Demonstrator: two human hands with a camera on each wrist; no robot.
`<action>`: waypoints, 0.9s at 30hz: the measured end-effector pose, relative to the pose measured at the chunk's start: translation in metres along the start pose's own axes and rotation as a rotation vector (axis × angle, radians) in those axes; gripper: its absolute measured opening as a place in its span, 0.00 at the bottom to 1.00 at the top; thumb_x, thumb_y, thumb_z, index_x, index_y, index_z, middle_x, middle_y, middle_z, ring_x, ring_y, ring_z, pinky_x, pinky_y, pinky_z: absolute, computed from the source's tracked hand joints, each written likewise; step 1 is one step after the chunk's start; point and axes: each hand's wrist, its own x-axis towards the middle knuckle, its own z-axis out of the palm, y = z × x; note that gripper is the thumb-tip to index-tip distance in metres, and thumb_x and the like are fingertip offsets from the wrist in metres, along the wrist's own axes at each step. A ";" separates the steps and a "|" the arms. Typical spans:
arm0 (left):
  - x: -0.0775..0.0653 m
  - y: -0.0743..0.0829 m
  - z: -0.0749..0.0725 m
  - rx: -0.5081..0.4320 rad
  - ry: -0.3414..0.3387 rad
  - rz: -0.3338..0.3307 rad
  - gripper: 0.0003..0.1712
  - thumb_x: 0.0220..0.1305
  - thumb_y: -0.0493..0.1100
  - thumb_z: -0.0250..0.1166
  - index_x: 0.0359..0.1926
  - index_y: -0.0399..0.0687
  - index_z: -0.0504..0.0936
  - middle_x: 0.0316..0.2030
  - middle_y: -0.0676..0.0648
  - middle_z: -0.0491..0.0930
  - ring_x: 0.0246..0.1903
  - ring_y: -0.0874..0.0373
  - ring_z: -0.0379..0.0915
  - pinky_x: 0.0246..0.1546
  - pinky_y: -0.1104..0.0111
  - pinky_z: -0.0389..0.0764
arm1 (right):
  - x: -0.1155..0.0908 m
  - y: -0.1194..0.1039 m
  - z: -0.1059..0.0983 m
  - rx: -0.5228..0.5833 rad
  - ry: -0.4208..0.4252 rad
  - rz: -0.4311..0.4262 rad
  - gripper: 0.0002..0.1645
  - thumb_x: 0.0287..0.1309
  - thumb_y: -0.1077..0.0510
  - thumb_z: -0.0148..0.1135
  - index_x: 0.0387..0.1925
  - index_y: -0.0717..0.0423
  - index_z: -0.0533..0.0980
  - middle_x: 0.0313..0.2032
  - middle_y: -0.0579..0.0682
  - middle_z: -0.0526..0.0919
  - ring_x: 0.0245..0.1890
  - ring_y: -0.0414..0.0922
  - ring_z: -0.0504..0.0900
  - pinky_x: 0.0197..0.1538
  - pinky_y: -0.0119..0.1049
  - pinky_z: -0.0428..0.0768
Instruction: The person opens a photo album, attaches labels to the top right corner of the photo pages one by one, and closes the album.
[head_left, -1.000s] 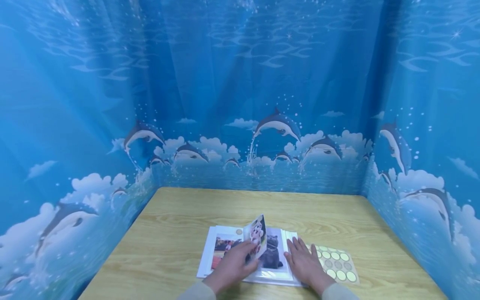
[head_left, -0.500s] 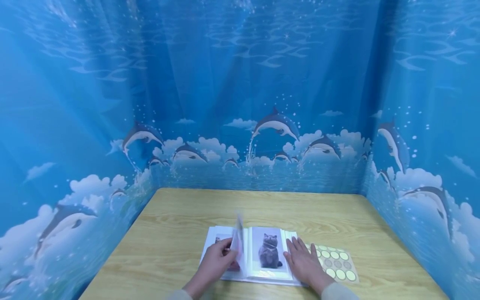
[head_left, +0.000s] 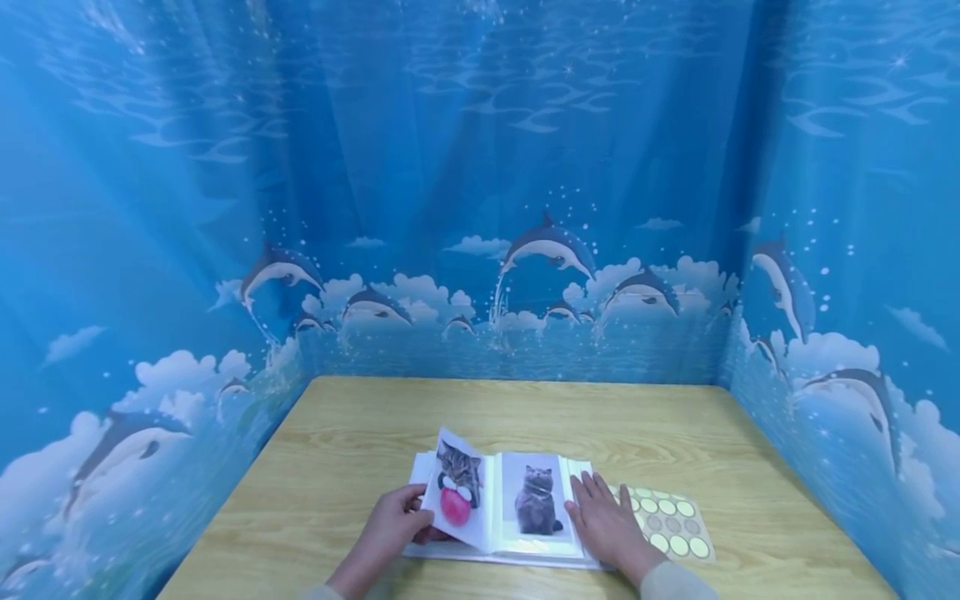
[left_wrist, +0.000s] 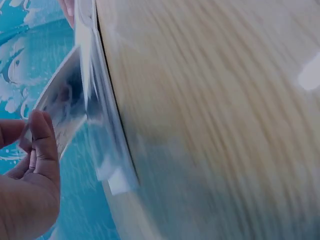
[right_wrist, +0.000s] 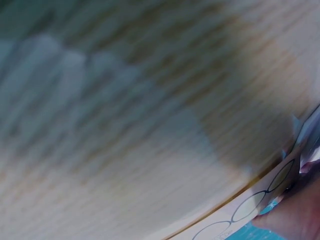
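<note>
A photo album lies spread on the wooden table. Between thumb and fingers my left hand pinches the outer edge of a raised page, which shows a tabby kitten with a pink ball. In the left wrist view, the thumb of the left hand presses on that page's edge, and the page stands tilted up from the album. My right hand rests with fingers straight on the album's right edge, beside a photo of a grey cat.
A sheet of round pale-yellow stickers lies right of the album, partly under the right hand; some of its circles look grey. Blue curtains printed with dolphins enclose the table at the back and both sides.
My left hand has moved left, turning the page over from the right side toward the left. The grey cat photo is now fully uncovered. The right hand has stayed in place.
</note>
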 end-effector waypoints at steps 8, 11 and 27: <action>-0.004 -0.011 -0.012 0.150 0.004 -0.006 0.28 0.50 0.28 0.65 0.54 0.18 0.73 0.23 0.49 0.75 0.18 0.60 0.73 0.18 0.68 0.79 | 0.000 -0.002 -0.002 -0.004 -0.006 0.000 0.32 0.76 0.47 0.44 0.70 0.64 0.64 0.71 0.65 0.61 0.72 0.64 0.55 0.69 0.72 0.42; -0.006 -0.014 -0.014 0.236 0.018 0.017 0.26 0.48 0.29 0.66 0.50 0.21 0.77 0.21 0.51 0.73 0.18 0.61 0.70 0.18 0.69 0.76 | 0.000 -0.002 -0.002 0.001 -0.007 0.002 0.32 0.76 0.47 0.44 0.70 0.64 0.64 0.71 0.65 0.61 0.72 0.64 0.55 0.69 0.72 0.42; -0.008 -0.014 -0.015 0.695 0.021 0.057 0.20 0.45 0.38 0.73 0.42 0.32 0.84 0.37 0.39 0.84 0.34 0.48 0.78 0.41 0.50 0.81 | -0.001 -0.002 -0.003 0.005 -0.001 -0.001 0.32 0.76 0.47 0.44 0.70 0.63 0.64 0.71 0.65 0.62 0.72 0.64 0.56 0.69 0.72 0.43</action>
